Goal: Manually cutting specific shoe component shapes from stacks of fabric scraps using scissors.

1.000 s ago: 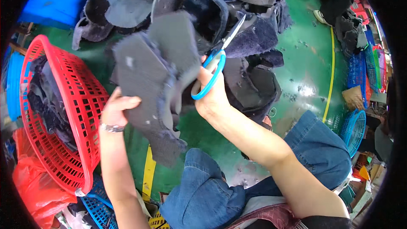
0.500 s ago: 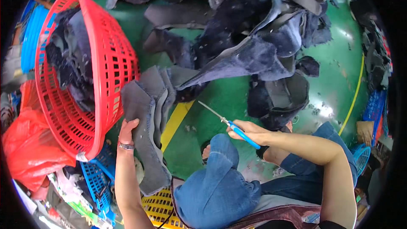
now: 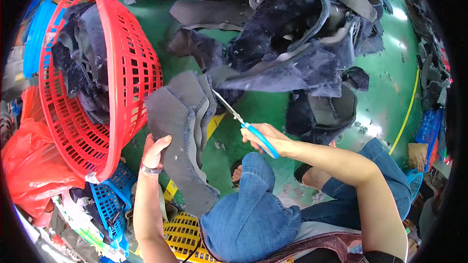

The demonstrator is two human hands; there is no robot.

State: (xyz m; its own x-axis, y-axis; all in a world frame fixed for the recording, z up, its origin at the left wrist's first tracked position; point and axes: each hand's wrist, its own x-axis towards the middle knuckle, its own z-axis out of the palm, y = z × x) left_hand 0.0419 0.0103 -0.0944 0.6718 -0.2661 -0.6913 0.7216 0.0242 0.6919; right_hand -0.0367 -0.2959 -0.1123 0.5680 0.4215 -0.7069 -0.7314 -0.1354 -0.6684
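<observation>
Floor here is glossy green-painted concrete (image 3: 390, 83) with a yellow line (image 3: 405, 112) curving along it out past my right side, and fluff and scraps lie all over it. It looks like a workshop floor, and I'm sitting low with both denim knees in the frame.

Counting up: one red plastic lattice basket (image 3: 124, 92), tipped on its side just left of my left hand (image 3: 155, 151), with dark fabric pieces in it. One big heap of dark grey and navy felt-like offcuts (image 3: 302, 44) sits ahead of both hands; I can't count the pieces. One red plastic bag (image 3: 34, 165) lies further left, beyond the basket. There are two blue mesh trays, one under my left forearm (image 3: 109, 199) and one far off to the right (image 3: 429, 126), plus one yellow crate (image 3: 183, 234) by my lap.

My left hand is closed around the edge of a stack of curved grey felt pieces (image 3: 183, 131), held upright. My right hand (image 3: 265, 136) grips a pair of blue-handled scissors (image 3: 243, 124), with the blades pointing at the stack's top right edge, just beside it.
</observation>
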